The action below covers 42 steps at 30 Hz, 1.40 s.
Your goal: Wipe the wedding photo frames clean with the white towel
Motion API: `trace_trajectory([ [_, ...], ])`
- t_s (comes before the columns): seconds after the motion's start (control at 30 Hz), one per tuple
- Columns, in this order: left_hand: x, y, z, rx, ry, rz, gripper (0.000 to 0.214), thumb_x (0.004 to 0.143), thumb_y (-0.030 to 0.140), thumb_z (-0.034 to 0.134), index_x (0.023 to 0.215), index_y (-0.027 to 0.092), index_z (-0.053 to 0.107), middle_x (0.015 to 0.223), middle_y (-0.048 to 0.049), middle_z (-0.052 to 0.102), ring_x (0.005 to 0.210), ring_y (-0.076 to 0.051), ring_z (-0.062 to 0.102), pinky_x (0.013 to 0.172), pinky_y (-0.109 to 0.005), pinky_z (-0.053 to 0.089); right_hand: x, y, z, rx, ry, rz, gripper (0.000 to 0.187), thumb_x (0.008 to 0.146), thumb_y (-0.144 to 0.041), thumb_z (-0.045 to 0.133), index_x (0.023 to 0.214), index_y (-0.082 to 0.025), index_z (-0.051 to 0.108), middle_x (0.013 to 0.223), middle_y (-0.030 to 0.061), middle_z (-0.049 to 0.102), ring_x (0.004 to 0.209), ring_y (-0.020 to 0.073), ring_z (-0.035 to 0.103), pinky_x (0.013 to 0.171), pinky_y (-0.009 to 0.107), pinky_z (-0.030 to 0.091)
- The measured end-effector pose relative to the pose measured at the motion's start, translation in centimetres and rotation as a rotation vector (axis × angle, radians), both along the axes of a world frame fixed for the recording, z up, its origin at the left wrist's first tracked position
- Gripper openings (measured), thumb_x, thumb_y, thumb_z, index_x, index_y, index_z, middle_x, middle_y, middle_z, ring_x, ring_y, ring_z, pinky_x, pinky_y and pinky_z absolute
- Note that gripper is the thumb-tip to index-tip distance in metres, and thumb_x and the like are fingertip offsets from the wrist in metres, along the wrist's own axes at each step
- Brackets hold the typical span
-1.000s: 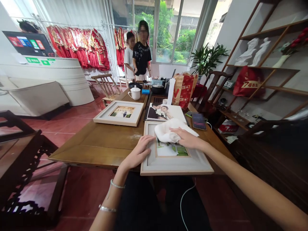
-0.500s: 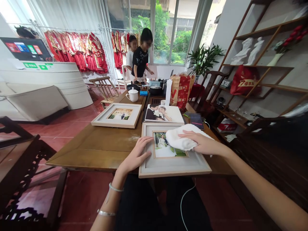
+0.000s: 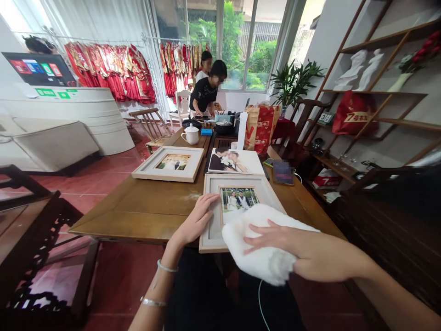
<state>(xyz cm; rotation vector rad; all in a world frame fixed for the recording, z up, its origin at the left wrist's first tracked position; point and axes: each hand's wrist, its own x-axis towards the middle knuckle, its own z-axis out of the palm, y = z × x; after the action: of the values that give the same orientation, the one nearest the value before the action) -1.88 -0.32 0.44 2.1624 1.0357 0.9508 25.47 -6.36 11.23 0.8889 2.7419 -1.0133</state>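
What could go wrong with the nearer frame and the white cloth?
The nearer frame reaches the near edge of the table, so pressing hard might tip it. The white cloth, under the right hand, spills past the frame's near edge and might snag its corner.

Our right grip (image 3: pixel 289 246) has drawn the white cloth (image 3: pixel 241 239) toward us, over the near right part of the picture frame (image 3: pixel 211 230), uncovering both figures in its photo (image 3: pixel 239 200). Beyond, the person in black (image 3: pixel 203 96) bends lower.
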Motion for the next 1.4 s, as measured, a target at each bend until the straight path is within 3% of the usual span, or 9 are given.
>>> trace_trajectory([
  [0.1, 0.0, 0.0, 0.0, -0.003, 0.005, -0.004, 0.047, 0.091, 0.014, 0.035, 0.136, 0.019, 0.043, 0.14, -0.01, 0.043, 0.134, -0.024, 0.031, 0.117, -0.047, 0.018, 2.0, -0.5, 0.6, 0.039, -0.029, -0.113, 0.061, 0.076, -0.007, 0.044, 0.131, -0.028, 0.055, 0.14, -0.0014, 0.051, 0.132, 0.0264, 0.042, 0.113, 0.046, 0.026],
  [0.23, -0.2, 0.1, -0.2, 0.006, 0.001, -0.01, 0.05, 0.091, 0.014, 0.036, 0.14, 0.019, 0.039, 0.144, -0.0099, 0.04, 0.137, -0.024, 0.028, 0.118, -0.047, 0.016, 3.7, 2.7, -2.0, 0.241, -0.133, -0.396, 0.064, 0.072, -0.01, 0.045, 0.134, -0.021, 0.053, 0.139, 0.0046, 0.052, 0.128, 0.0293, 0.046, 0.109, 0.045, 0.035],
  [0.43, -0.4, 0.3, -0.7, 0.018, -0.006, -0.022, 0.058, 0.091, 0.012, 0.034, 0.148, 0.023, 0.027, 0.156, -0.0055, 0.023, 0.144, -0.024, 0.017, 0.119, -0.045, 0.011, 0.7, 10.3, -5.5, 0.456, -0.133, -0.594, 0.068, 0.073, -0.004, 0.036, 0.141, -0.011, 0.042, 0.149, 0.0115, 0.037, 0.141, 0.0314, 0.021, 0.112, 0.059, 0.015],
  [0.53, -0.5, 0.4, -0.7, 0.011, -0.002, -0.029, 0.06, 0.091, 0.011, 0.032, 0.149, 0.024, 0.022, 0.158, -0.0039, 0.016, 0.145, -0.023, 0.012, 0.12, -0.045, 0.009, -2.0, 10.8, -6.4, 0.452, -0.106, -0.563, 0.073, 0.069, -0.003, 0.038, 0.142, -0.014, 0.04, 0.151, 0.0101, 0.032, 0.142, 0.0358, 0.013, 0.107, 0.07, 0.007],
  [0.63, -0.5, 0.4, -0.9, 0.024, 0.005, -0.035, 0.059, 0.092, 0.013, 0.033, 0.15, 0.023, 0.021, 0.159, -0.0048, 0.015, 0.145, -0.024, 0.011, 0.12, -0.045, 0.008, -4.0, 9.0, -6.5, 0.385, -0.028, -0.372, 0.078, 0.066, -0.002, 0.04, 0.142, -0.021, 0.04, 0.152, 0.0036, 0.031, 0.144, 0.0306, 0.011, 0.11, 0.066, 0.006],
  [0.87, -0.6, 0.3, -1.2, 0.05, 0.008, -0.023, 0.064, 0.089, 0.009, 0.032, 0.15, 0.023, 0.019, 0.158, -0.0056, 0.017, 0.145, -0.025, 0.013, 0.119, -0.047, 0.009, -2.0, 3.0, -1.9, 0.036, 0.071, 0.023, 0.07, 0.073, -0.002, 0.041, 0.139, -0.025, 0.045, 0.145, 0.0005, 0.044, 0.14, 0.0244, 0.026, 0.115, 0.051, 0.013],
  [1.07, -0.6, 0.2, -0.9, 0.065, 0.007, -0.027, 0.06, 0.091, 0.011, 0.034, 0.149, 0.024, 0.024, 0.157, -0.0056, 0.021, 0.144, -0.025, 0.015, 0.119, -0.048, 0.011, 2.5, 1.8, -1.0, 0.201, -0.166, -0.3, 0.062, 0.073, -0.006, 0.043, 0.132, -0.022, 0.055, 0.137, 0.0055, 0.054, 0.128, 0.0288, 0.047, 0.109, 0.045, 0.033],
  [1.2, -0.5, 0.1, -0.5, 0.036, -0.007, -0.022, 0.055, 0.094, 0.018, 0.04, 0.148, 0.025, 0.026, 0.156, -0.0059, 0.023, 0.144, -0.026, 0.017, 0.119, -0.048, 0.013, 3.4, 5.5, -3.3, 0.425, -0.324, -0.527, 0.068, 0.073, -0.003, 0.038, 0.14, -0.018, 0.045, 0.145, 0.0086, 0.044, 0.137, 0.0321, 0.032, 0.109, 0.054, 0.029],
  [1.4, -0.5, 0.0, -0.4, 0.023, -0.021, -0.039, 0.058, 0.093, 0.012, 0.037, 0.148, 0.025, 0.026, 0.156, -0.0043, 0.023, 0.144, -0.024, 0.016, 0.12, -0.047, 0.011, 1.7, 11.2, -5.1, 0.545, -0.236, -0.577, 0.068, 0.073, -0.003, 0.039, 0.14, -0.014, 0.043, 0.148, 0.0104, 0.039, 0.139, 0.0356, 0.024, 0.11, 0.056, 0.024],
])
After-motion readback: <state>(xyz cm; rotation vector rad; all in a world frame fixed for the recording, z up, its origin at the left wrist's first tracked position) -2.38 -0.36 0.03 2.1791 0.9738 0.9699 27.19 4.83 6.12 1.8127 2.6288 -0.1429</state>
